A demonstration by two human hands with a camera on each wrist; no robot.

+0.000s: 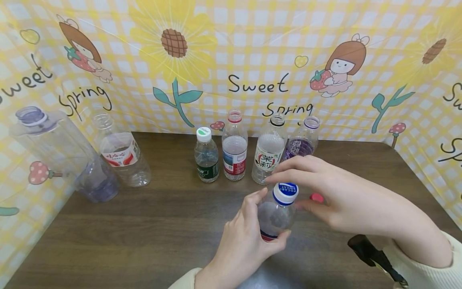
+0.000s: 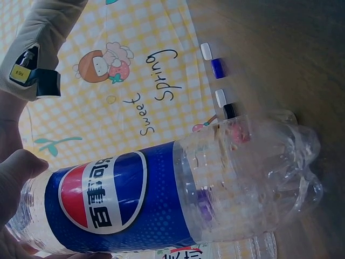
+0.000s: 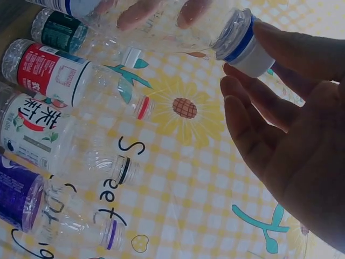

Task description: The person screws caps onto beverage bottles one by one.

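Observation:
My left hand (image 1: pixel 249 228) grips a clear plastic bottle (image 1: pixel 274 218) around its upper body. The blue, red and white label (image 2: pixel 118 199) shows in the left wrist view. A white bottle cap (image 1: pixel 286 194) with a blue top sits on the bottle's neck. Around that cap my right hand (image 1: pixel 325 192) curves loosely. Its thumb is close against the cap's side, and I cannot tell whether it touches. The other fingers are spread on the far side, with a gap between them and the cap in the head view. Part of the bottle's body is hidden behind my left hand in the head view.
Along the back stand a small green-labelled bottle (image 1: pixel 207 160) with its cap on, and uncapped bottles with red (image 1: pixel 235 156), white (image 1: pixel 268 156) and purple (image 1: pixel 301 146) labels. Two more uncapped bottles (image 1: pixel 124 154) stand left. Loose caps, including a red one (image 1: pixel 317 197), lie right.

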